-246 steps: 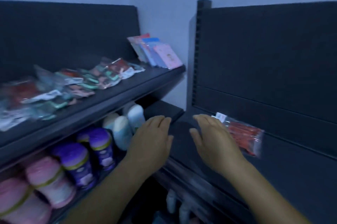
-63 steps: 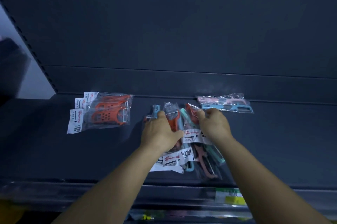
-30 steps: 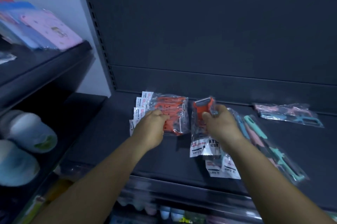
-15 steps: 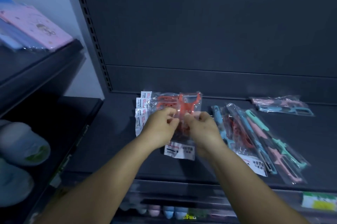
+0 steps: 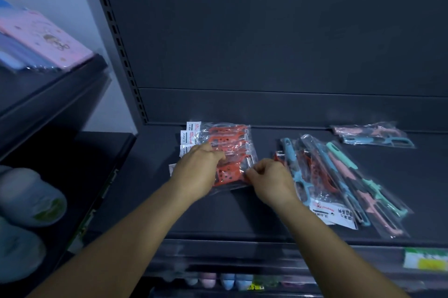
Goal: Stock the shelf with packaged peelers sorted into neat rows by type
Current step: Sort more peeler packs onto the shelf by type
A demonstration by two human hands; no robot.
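On shelf: both hands gripping orange peeler pack

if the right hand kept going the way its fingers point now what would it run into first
The right hand has its fingers curled toward the left, already at the edge of the clear-plastic pack of orange peelers on the dark shelf. That pack comes first, then probably the left hand holding it; depth is unclear.

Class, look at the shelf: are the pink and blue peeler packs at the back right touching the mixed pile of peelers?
No: the pink and blue peeler packs lie apart from the mixed pile, with bare shelf between them.
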